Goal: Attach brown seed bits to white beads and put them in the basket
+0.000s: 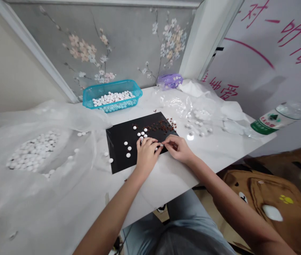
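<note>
Seen from the head camera, a white desk [214, 156] carries a blue basket [112, 94] of beads, a plastic bag [30, 152] of more at left and a bottle [275, 120] at right, all around a black sheet [121, 140] strewn with red-brown flakes [158, 125]. The left hand [146, 154] rests curled on the sheet; what its grip holds cannot be told. The right hand [179, 148] meets it, its grip pinched on a white bead [161, 145] at the sheet's near right edge.
</note>
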A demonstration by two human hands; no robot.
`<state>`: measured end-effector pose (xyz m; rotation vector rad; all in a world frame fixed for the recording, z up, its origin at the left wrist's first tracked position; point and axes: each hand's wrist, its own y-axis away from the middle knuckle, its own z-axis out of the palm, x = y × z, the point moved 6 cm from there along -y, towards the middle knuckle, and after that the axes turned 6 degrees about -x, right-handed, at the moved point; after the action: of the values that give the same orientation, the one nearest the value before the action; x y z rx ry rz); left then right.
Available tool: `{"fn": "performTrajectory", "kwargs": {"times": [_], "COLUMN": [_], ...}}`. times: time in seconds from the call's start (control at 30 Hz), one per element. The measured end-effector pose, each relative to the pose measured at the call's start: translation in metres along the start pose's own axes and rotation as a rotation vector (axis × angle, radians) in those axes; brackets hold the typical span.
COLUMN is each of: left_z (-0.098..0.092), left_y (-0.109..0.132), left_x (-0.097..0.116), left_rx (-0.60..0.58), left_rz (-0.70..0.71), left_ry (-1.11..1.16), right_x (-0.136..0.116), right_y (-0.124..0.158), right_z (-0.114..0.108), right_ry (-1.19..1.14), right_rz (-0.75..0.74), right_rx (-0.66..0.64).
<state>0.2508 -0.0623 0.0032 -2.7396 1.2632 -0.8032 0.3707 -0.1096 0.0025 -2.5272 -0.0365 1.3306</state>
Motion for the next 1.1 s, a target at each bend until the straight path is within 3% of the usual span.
{"fn": "performTrajectory", "kwargs": {"times": [0.47, 0.77, 0.87, 0.97, 1.1], "left_z": [0.001, -0.001, -0.001, -0.002, -0.004], "left_y": [-0.001, -0.001, 0.0, 0.002, 0.003], "left_x": [-0.002, -0.003, -0.002, -0.001, -0.002], "left_rx": [0.0, -0.004, -0.001, 0.014, 0.051], "left_rz": [-0.018, -0.03, -0.03, -0.045, -0.064], "left_ry": [0.011, 0.018, 0.013, 0.0, -0.01], "right_x": [0.006, 0.004, 0.011, 0.023, 0.041], "right_y": [-0.009, -0.007, -0.006, -0.004, -0.007], "right_z": [0.006, 0.004, -0.006, -0.025, -0.038], "right_ry": [0.011, 0.067, 0.08, 0.282, 0.555], "right_rz": [0.099, -0.011, 0.006, 0.125, 0.332], "right_rx": [-0.064, -0.091, 0.03, 0.237, 0.27]}}
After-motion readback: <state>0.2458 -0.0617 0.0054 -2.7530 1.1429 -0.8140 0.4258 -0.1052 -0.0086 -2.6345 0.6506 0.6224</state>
